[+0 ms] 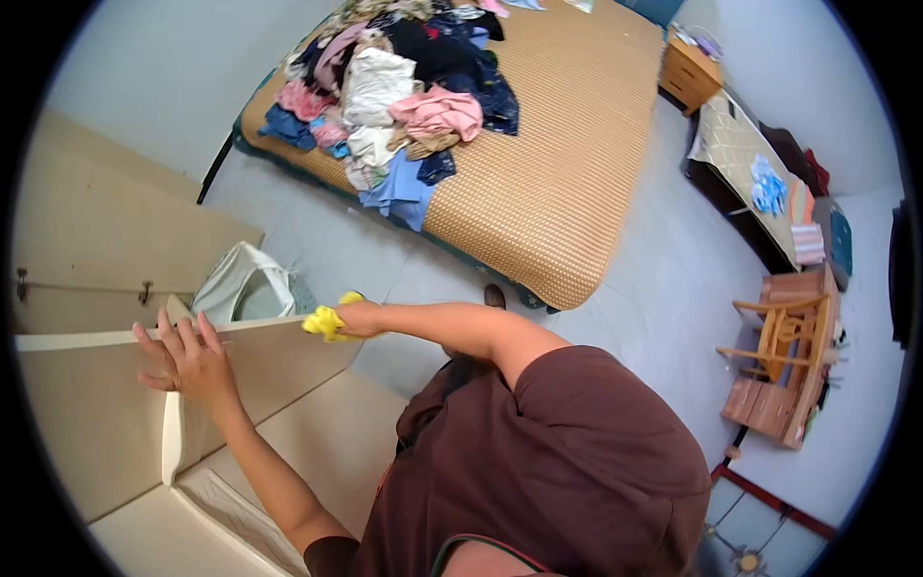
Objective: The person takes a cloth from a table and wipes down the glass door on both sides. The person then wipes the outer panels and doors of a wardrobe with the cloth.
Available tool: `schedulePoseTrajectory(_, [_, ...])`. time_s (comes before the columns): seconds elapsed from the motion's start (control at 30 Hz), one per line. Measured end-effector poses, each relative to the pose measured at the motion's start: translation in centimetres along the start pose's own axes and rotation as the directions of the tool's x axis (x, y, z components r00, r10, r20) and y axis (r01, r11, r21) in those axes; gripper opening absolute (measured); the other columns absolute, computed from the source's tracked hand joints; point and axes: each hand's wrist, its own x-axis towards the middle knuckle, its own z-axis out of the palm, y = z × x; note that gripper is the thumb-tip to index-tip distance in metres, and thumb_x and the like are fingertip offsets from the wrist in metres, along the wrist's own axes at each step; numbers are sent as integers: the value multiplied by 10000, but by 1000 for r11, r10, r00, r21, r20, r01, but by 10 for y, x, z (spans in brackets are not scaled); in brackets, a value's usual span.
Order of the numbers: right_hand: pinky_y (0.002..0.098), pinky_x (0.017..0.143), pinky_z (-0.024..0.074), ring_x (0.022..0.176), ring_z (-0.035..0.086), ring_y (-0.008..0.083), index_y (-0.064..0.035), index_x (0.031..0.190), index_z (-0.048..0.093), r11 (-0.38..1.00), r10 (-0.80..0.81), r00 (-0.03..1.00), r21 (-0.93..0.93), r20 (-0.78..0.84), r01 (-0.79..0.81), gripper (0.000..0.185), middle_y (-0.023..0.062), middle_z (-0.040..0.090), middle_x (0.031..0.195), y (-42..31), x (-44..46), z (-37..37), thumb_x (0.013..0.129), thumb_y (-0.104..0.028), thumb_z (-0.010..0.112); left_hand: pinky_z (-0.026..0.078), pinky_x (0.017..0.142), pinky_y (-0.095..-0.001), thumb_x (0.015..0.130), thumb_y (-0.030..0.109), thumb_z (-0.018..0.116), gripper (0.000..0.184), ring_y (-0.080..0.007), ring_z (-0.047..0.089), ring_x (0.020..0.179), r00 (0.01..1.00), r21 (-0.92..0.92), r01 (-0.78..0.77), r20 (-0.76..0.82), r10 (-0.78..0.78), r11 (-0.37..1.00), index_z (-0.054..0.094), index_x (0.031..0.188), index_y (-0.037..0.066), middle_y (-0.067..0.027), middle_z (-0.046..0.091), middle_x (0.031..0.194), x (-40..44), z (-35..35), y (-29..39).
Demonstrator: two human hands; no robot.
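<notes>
My left hand (192, 370) rests with fingers spread against the top edge of a cream cabinet panel (87, 413). Closed around a crumpled yellow cloth (325, 324), my right hand (360, 318) is at the far end of that same edge. The cloth touches the panel's end. Below my left hand, a rounded divider (172, 438) meets the panel, beside an open compartment. Just behind the panel stands a white bag or basket (231, 274) with an open top; its contents cannot be made out.
A bed (567, 144) with a tan woven mat carries a heap of clothes (385, 91). On the right are a wooden nightstand (690, 75), a low couch (731, 163) and a wooden chair (784, 337) on a desk. A board with hooks (106, 212) leans at left.
</notes>
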Motion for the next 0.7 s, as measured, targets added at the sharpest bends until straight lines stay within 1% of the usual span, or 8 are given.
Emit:
schedulePoseTrajectory(0.13, [465,884,476,1061,597,369,-153,1253,552,993,118,977,-2,-176,-120,414,159,627,1178,79,-86,3,920,-398,530,37,1105,-610,957,447,534,256,-212,294,1438,999,52,11,31,-13,999,624,989,210,90,508,1371,-5,6,1])
schedulePoseTrajectory(0.17, [461,899,467,1071,584,358,-156,1241,568,961,265,941,-20,-210,-276,404,168,624,1151,97,-114,-1,921,-399,527,42,1102,-614,957,450,533,264,-211,293,1438,1000,50,11,-1,-11,999,626,986,205,86,506,1376,-7,8,3])
schedulePoseTrajectory(0.27, [436,934,473,1075,572,356,-147,1239,587,774,592,702,38,-395,-632,443,205,574,1188,171,-202,1,890,-421,566,93,1094,-635,959,434,534,269,-229,285,1440,999,23,17,-31,-16,1000,630,1009,188,73,493,1395,-12,9,8])
schedulePoseTrajectory(0.37, [469,871,509,990,607,386,-26,1081,658,629,606,428,74,-670,-774,368,225,547,1168,174,-313,-16,810,-274,641,101,1094,-644,927,420,587,238,-236,304,1433,993,36,69,98,-72,997,639,988,196,24,507,1399,-17,-17,42])
schedulePoseTrajectory(0.5, [466,898,494,1051,581,395,-30,1109,616,687,522,226,248,-823,-683,361,219,521,1221,193,-434,-19,790,-196,647,223,1036,-644,910,397,608,253,-276,347,1396,994,-293,-80,49,98,953,643,994,162,-66,512,1389,-81,18,114])
schedulePoseTrajectory(0.53, [457,904,491,1053,581,391,-25,1121,604,667,545,160,310,-823,-678,387,213,528,1211,192,-456,-21,786,-212,663,258,1017,-632,904,385,615,256,-280,383,1369,987,-398,-122,44,152,909,643,995,148,-86,522,1374,-99,24,144])
schedulePoseTrajectory(0.6, [440,915,484,1057,581,383,-17,1145,579,623,588,37,423,-808,-658,445,200,541,1190,186,-504,-26,779,-243,694,266,1039,-600,875,332,661,282,-298,492,1254,886,-743,-21,297,358,669,652,1034,100,-116,586,1267,-124,-25,218])
schedulePoseTrajectory(0.7, [453,884,490,1034,583,400,-14,1065,588,606,660,-19,546,-751,-578,392,195,551,1166,143,-564,-53,780,-254,709,332,1030,-468,851,265,692,313,-306,553,1151,763,-975,75,192,617,210,646,1093,72,-128,627,1190,-178,-64,352])
